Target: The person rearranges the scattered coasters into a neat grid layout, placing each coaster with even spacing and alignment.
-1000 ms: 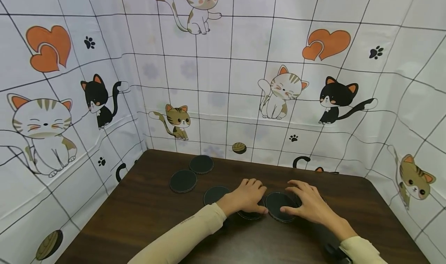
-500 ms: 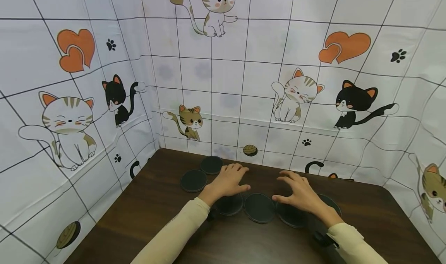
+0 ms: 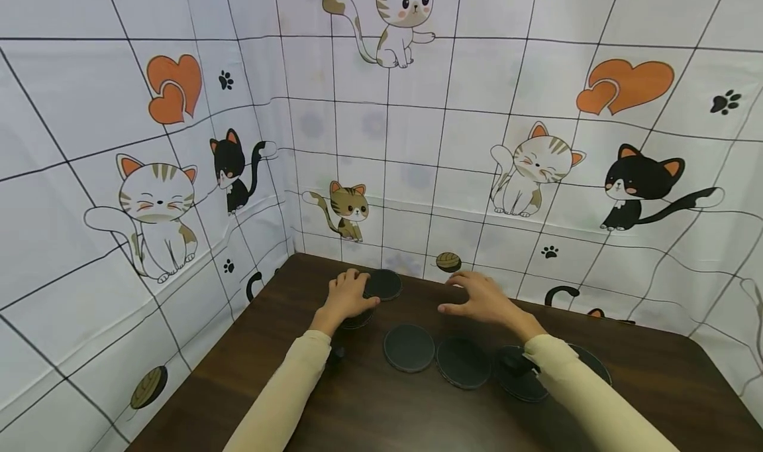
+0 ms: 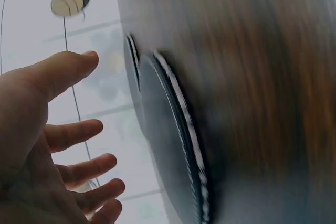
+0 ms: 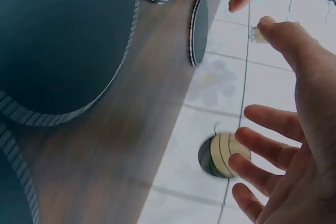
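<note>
Several dark round coasters with light stitched rims lie on the table. My left hand point(image 3: 348, 297) is over the left-hand coaster point(image 3: 359, 319) and covers part of it. The far coaster point(image 3: 384, 284) lies just beyond its fingers. In the left wrist view that left hand point(image 4: 26, 145) has its fingers spread, holding nothing, beside a coaster point(image 4: 163, 135). My right hand point(image 3: 485, 299) hovers behind the middle coaster point(image 3: 463, 362), thumb and fingers apart. Nothing is in the right hand point(image 5: 310, 156) in the right wrist view, where a large coaster point(image 5: 63, 40) shows below it.
More coasters stand in a curved row, among them one left of the middle point(image 3: 409, 348) and one by the right wrist point(image 3: 518, 380). The dark wooden table point(image 3: 381, 415) ends at a white wall sheet point(image 3: 411, 134) printed with cats and grid lines.
Both hands have moved left across the coasters, the left from the middle ones to the left-hand one. The right has left its coaster and risen. The head view has turned left.
</note>
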Available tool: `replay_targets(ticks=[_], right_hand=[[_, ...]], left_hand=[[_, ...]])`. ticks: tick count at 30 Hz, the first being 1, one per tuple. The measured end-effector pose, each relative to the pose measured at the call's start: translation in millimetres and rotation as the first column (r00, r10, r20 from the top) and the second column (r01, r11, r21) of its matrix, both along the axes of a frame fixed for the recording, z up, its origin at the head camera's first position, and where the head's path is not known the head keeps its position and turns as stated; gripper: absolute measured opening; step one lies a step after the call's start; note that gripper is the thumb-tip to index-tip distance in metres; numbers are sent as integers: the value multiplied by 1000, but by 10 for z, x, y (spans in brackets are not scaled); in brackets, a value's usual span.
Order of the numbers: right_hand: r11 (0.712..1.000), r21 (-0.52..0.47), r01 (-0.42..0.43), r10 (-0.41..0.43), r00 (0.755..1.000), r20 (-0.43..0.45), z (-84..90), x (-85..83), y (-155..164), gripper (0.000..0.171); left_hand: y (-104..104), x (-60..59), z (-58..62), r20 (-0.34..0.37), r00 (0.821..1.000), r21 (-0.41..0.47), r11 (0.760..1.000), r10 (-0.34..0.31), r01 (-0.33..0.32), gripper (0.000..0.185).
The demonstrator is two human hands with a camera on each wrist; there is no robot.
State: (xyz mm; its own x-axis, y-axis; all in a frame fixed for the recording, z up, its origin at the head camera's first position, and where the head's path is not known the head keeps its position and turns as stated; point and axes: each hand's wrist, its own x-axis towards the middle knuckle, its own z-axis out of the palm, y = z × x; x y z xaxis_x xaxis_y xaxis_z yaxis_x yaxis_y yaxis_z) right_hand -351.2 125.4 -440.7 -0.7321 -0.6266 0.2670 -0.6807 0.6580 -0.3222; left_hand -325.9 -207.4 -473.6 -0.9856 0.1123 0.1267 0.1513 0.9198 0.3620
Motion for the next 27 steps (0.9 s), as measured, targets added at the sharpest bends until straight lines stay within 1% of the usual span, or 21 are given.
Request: replay_targets(ticks=[3,6,8,12,14,18,21,23,27], right_hand=[[999,23,-32,31,999,38,-9,-93,-185,66],[999,23,-44,42,996,81,-44,-156,-363,66],[999,30,-28,25,995,100,-77,-197,-477,67],[999,40,12,-17,991,134,-168,-284,-690,66],[998,48,31,-38,987,154,-229,-323,-790,65],[996,60,60,-70,981,182,-353,-384,-969,64],[994,61,86,-96,979,180,-436,-431,-1059,63],[992,54,115,-123,976,179,-467,-458,-1098,64],[983,81,163,-175,971,162,-492,-510,-1151,69]], left_hand=[[-109,-39,-50,26,999,18,999,46,-47,69],[-167,-77,-90,45,996,12,997,73,-74,73],[-180,-114,-104,49,996,16,997,76,-77,75],[-172,-208,-112,68,996,15,998,61,-62,79],[-163,-246,-110,88,994,-1,998,58,-58,82],[-156,-273,-105,143,986,-47,995,90,-84,82],[-147,-284,-116,168,979,-71,992,113,-102,81],[-128,-301,-122,166,980,-65,993,111,-101,81],[-72,-346,-124,159,982,-63,994,100,-91,82]])
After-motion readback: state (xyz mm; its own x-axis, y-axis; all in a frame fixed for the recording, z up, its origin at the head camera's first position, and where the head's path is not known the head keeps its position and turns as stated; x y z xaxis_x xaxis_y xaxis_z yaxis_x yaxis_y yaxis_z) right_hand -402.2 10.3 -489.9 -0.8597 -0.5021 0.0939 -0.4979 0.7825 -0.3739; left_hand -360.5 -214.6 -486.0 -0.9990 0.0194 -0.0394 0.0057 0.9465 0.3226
